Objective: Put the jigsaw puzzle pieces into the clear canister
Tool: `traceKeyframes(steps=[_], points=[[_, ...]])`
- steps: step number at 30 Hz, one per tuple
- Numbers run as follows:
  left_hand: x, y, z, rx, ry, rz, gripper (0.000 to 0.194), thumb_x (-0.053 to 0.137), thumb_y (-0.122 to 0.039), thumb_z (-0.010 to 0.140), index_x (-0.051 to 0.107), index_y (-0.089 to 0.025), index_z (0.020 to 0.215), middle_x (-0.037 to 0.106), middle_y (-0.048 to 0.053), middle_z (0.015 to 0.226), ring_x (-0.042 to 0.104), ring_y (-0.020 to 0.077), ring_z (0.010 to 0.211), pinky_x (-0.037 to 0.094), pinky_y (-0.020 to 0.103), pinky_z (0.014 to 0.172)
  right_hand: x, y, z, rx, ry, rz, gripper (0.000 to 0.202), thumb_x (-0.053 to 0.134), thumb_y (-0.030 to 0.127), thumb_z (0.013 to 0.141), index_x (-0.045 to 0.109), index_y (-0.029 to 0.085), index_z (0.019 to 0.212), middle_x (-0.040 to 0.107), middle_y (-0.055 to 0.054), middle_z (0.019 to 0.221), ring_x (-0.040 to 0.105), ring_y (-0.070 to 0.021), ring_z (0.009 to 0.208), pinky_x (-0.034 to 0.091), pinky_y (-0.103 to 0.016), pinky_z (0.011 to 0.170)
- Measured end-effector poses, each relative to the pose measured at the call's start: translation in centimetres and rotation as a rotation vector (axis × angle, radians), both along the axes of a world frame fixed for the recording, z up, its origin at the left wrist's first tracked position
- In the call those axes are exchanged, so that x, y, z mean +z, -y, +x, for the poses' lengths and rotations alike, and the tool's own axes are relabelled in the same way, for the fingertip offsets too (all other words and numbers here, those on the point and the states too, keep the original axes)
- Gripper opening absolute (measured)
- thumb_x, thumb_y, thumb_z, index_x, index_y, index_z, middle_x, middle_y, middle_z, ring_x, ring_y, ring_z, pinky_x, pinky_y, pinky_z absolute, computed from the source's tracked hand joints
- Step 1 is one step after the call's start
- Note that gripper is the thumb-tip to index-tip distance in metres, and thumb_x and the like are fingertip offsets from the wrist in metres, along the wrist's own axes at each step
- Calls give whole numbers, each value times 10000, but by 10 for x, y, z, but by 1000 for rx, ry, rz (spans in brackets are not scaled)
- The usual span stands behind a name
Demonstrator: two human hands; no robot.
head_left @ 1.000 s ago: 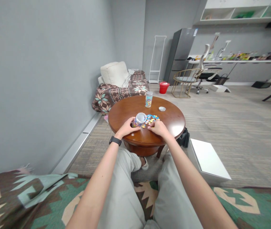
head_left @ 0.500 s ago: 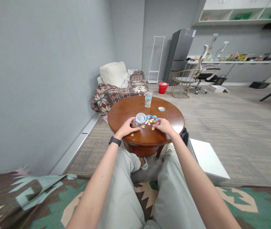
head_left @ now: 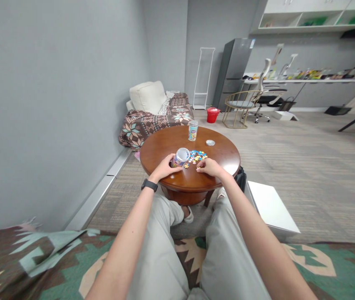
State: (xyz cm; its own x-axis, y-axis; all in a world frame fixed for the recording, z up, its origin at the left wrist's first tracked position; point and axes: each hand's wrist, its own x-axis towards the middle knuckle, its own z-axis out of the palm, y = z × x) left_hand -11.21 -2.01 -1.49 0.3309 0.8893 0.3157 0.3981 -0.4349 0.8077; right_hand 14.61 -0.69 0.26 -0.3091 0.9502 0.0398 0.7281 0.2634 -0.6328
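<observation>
So my left hand (head_left: 164, 168) clasped one of two cans (head_left: 181, 157); my right hand (head_left: 211, 166), its pinch unclear, touched one piece (head_left: 199, 168).

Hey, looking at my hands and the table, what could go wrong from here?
The can leans in the left hand; if the grip slips, it might tip over. The puzzle pieces lie loose beside the right hand, so a careless brush could scatter some across the table.
</observation>
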Motion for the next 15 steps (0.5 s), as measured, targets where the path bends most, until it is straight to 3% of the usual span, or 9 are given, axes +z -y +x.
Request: traceKeyframes(steps=[5,7,11,15], points=[[0,0,0,8,-3,-11,649,777,-468,729,548,-191,1270,639,84,1288,597,263,1191,433,419,1099,0,6,-3,-8,-37,-36,101,752,104,686,689,178,713,716,4,709,670,-147,701,495,-229,685],[0,0,0,9,-4,-10,639,779,-457,727,550,-189,1260,644,82,1272,600,264,1183,439,422,1092,6,11,-6,-67,-104,41,85,737,140,696,679,179,744,695,17,689,647,-141,668,489,-233,673],[0,-1,0,-5,-5,0,625,779,-434,730,549,-187,1256,648,75,1260,602,258,1174,444,417,1083,36,27,-21,-202,-365,369,114,678,267,793,698,177,859,740,-28,835,658,-166,759,503,-273,754],[2,1,0,-7,-9,5,609,776,-427,740,554,-187,1254,652,78,1255,599,258,1179,437,413,1088,72,41,-42,0,-356,442,123,657,274,840,742,193,875,763,-33,888,677,-176,811,511,-292,809]])
